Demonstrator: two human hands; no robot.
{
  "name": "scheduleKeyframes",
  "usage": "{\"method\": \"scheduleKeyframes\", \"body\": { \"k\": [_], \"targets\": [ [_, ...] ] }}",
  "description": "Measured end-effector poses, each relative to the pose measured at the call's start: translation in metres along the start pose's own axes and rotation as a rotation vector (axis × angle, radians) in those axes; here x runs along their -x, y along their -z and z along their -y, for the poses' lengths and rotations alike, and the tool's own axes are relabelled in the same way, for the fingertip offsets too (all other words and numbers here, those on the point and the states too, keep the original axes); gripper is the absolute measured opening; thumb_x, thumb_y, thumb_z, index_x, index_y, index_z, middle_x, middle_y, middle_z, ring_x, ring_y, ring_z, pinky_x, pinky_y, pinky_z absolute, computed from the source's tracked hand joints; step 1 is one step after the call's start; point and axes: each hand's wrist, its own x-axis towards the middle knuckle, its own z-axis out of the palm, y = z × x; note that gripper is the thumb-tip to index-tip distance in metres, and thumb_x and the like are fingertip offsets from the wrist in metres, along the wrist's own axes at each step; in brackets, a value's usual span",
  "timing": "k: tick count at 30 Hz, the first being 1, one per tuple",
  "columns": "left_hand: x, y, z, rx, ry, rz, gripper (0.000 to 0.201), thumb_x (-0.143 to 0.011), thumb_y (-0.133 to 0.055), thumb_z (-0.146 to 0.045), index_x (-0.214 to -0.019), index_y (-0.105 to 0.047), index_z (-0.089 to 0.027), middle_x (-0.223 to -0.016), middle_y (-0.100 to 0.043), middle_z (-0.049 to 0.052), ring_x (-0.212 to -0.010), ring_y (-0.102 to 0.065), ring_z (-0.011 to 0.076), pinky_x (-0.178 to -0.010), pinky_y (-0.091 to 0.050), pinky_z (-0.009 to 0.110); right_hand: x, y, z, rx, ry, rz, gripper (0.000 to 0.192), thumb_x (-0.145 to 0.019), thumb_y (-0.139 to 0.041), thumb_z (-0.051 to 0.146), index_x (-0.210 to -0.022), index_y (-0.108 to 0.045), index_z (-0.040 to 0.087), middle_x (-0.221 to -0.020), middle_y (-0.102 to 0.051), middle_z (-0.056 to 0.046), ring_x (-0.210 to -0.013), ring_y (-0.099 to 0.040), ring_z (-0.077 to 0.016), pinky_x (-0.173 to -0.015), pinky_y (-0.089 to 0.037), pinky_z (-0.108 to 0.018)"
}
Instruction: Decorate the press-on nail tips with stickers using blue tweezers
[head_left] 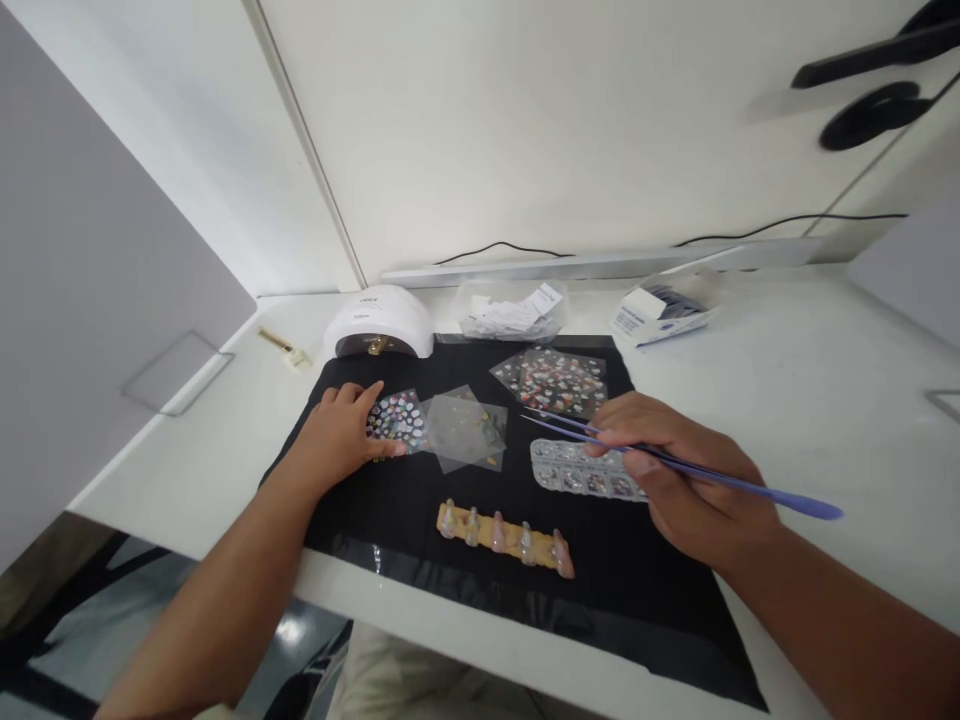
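Note:
My left hand rests on the black mat at the left edge of a nail sticker sheet with colourful gem-like dots. Its thumb and index finger are spread apart along that sheet. My right hand grips blue tweezers, whose tips point left over the mat, slightly apart with nothing visible between them. Beneath that hand lies a clear compartment case of small decorations, partly hidden. Pale translucent sheets overlap beside the dotted one. Closer to me, several decorated nail tips sit on a yellowish strip.
A white nail lamp stands at the back left, beside a nail polish bottle. Behind the black mat are a clear bin of packets and an open white box. More sticker sheets lie near the mat's far edge.

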Motion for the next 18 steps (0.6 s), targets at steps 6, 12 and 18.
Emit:
{"method": "scheduleKeyframes", "body": {
  "k": [6, 12, 18],
  "targets": [
    [-0.002, 0.003, 0.009, 0.134, -0.046, 0.031, 0.038, -0.096, -0.062, -0.034, -0.129, -0.057, -0.017, -0.131, -0.06, 0.011, -0.113, -0.062, 0.0268, -0.094, -0.054, 0.049, -0.004, -0.001, 0.003, 0.029, 0.069, 0.056, 0.02, -0.094, -0.057, 0.025, -0.108, -0.07, 0.03, -0.081, -0.069, -0.006, -0.08, -0.063, -0.0255, -0.07, -0.05, -0.042],
    [-0.007, 0.006, 0.019, 0.419, -0.076, 0.074, 0.036, -0.096, -0.062, -0.033, -0.128, -0.058, -0.017, -0.128, -0.061, 0.011, -0.109, -0.064, 0.0253, -0.091, -0.056, 0.047, -0.003, 0.0, 0.003, 0.039, 0.083, 0.066, 0.019, -0.094, -0.057, 0.026, -0.108, -0.069, 0.029, -0.081, -0.068, -0.006, -0.077, -0.063, -0.0256, -0.068, -0.05, -0.042],
    [-0.006, 0.003, 0.019, 0.744, -0.075, 0.098, 0.035, -0.096, -0.062, -0.033, -0.127, -0.058, -0.016, -0.125, -0.063, 0.01, -0.104, -0.066, 0.0237, -0.087, -0.058, 0.044, -0.005, -0.001, 0.004, 0.038, 0.102, 0.072, 0.02, -0.094, -0.056, 0.022, -0.108, -0.069, 0.028, -0.083, -0.068, -0.006, -0.078, -0.063, -0.0242, -0.069, -0.05, -0.04]
  ]
}}
